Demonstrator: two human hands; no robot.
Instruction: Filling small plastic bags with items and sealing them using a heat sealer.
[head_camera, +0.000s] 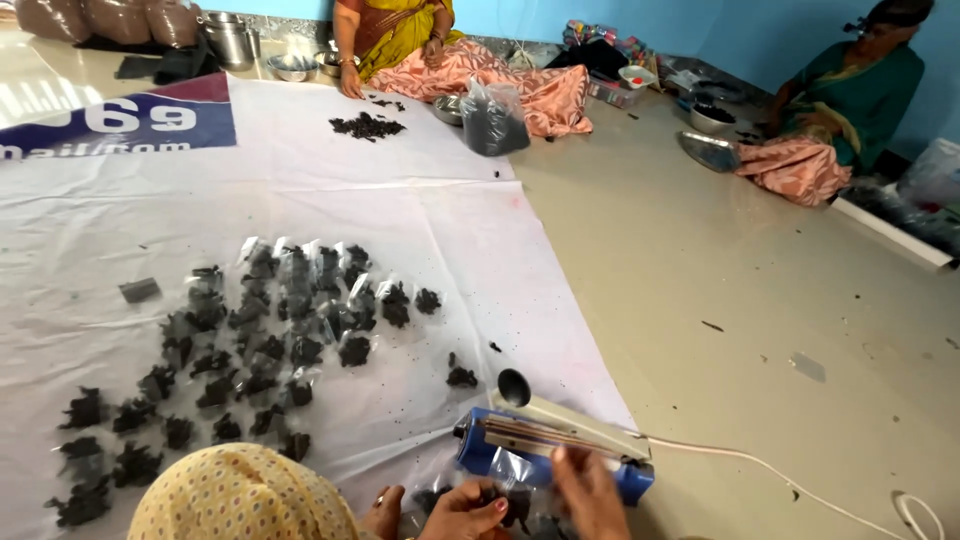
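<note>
I keep my left hand (462, 508) pinched on the small clear pouch (510, 500) of dark bits, right hand (592, 492) steadying its mouth at the blue heat sealer (552, 445) — flat, unwrinkled (arm raised) — sealed packets (250, 350) lie beyond.

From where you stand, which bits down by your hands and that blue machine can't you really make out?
- Left hand: wrist cut off by the head view's bottom edge.
- Right hand: hides part of the blue sealer.
- Small clear packet: mostly covered by fingers; contents only a dark blur.
- Yellow patterned cloth: hides the white sheet beneath.
</note>
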